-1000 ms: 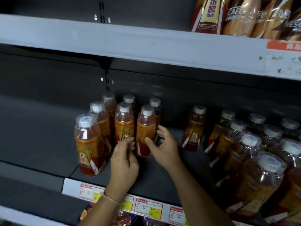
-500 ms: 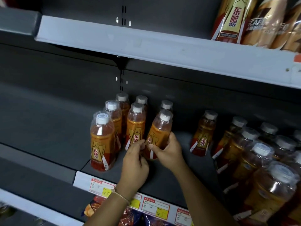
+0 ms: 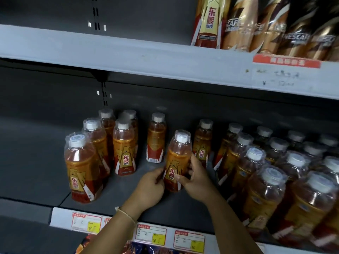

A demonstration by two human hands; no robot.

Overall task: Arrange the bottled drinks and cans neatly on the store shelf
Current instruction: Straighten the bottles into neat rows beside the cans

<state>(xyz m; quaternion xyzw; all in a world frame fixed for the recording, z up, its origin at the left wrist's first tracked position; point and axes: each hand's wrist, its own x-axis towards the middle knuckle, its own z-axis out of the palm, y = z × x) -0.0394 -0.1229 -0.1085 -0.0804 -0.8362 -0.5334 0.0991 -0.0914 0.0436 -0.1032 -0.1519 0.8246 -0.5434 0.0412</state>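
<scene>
Both hands clamp one orange drink bottle [image 3: 177,160] between them. Left hand [image 3: 151,187] pinches its lower label from the left, fingers curled; thin bracelet [image 3: 126,214] at that wrist. Right hand [image 3: 196,178] wraps the bottle's right side, thumb across the label front, fingers behind. Bottle tilted slightly, cap leaning right, base close to the dark shelf [image 3: 36,171] near the middle of its front edge; whether it touches, cannot tell.

Left of the hands: cluster of five like bottles [image 3: 102,149], upright, frontmost near the front edge. Behind the held bottle, toward the back wall: one lone bottle [image 3: 156,140], label turned away, and another [image 3: 201,142] just right of it. Right end of the shelf: packed rows of bottles [image 3: 275,171].

Front edge carries price tags [image 3: 150,235]. Upper shelf [image 3: 128,52]: coffee bottles [image 3: 256,26] at its right end.
</scene>
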